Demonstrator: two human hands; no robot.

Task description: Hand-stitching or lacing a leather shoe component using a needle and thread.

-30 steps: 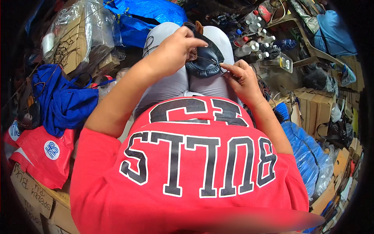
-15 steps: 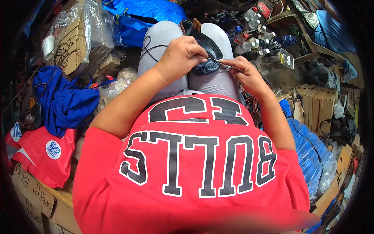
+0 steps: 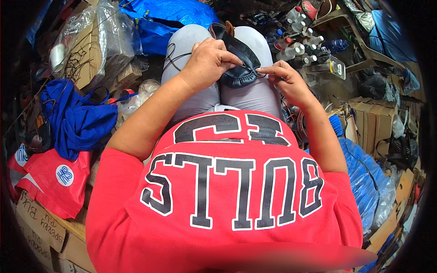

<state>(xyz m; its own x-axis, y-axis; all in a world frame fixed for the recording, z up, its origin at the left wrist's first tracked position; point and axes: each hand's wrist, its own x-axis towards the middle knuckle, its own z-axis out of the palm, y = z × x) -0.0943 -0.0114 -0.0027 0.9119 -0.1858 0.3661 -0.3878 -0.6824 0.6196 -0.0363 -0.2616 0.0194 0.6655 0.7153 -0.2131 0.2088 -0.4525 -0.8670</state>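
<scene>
Black shoe (image 3: 239, 80) propped on the lap (image 3: 255, 98), both hands working over its toe.
From my distant seat, I see it lying far centre, gathered toe turned near; I judge the thighs act as its rest, sparing the hands its weight. The left hand (image 3: 208, 61) has its fingers pinched narrow on a dark cord (image 3: 180, 56), whose slack loops over the left thigh (image 3: 187, 40). The right hand (image 3: 287, 83) has finger and thumb close by the toe's right edge; they're too small for me to tell any grip.

Glossy leather-look black shoe (image 3: 240, 81), matt grey cloth trousers (image 3: 190, 37), shiny blue plastic sheet (image 3: 184, 12), cardboard boxes (image 3: 369, 119)
</scene>
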